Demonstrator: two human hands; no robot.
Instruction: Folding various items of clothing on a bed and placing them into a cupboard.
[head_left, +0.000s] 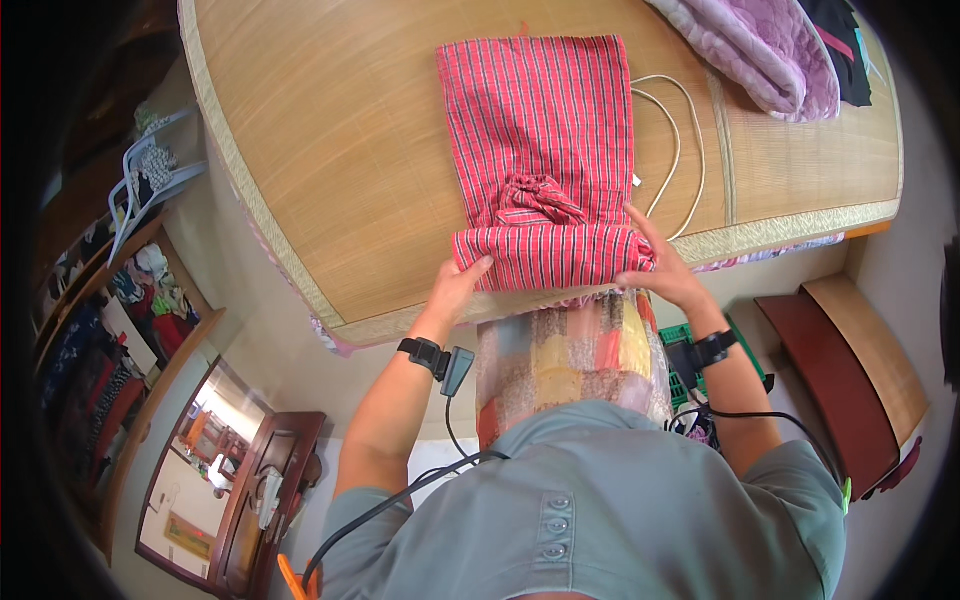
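Far left, off the bed: a wooden shelf (120, 300) crowded with small items, and below it a dark wooden cabinet (265, 490) with a mirrored door, both bent by the lens.

Your left hand (458, 283) lies at the near-left corner of the red striped cloth (545, 130), fingers spread and pressed flat against the folded hem — open, palm down, thumb tip over the fabric edge. A black wrist strap (424, 352) sits on that forearm, with a small grey unit hanging off it and a black cable (400, 495) trailing down to your grey shirt.

The red striped cloth is spread on the woven straw mat (330, 150) that covers the bed, running away from you; its near end is folded over into a thick band right at the mat's edge, and a bunched knot of fabric sits just above that band, at centre. A patchwork cloth (565, 355) in orange, yellow and blue hangs below the bed edge, between your forearms.

Your right hand (665, 270) pinches the near-right end of the folded band — fingers closed on the fabric. A white cable (680, 140) loops on the mat just beside the cloth's right edge. A lilac quilt (760, 45) is heaped at the far right corner. On the floor at right, a low wooden bench (850, 380).
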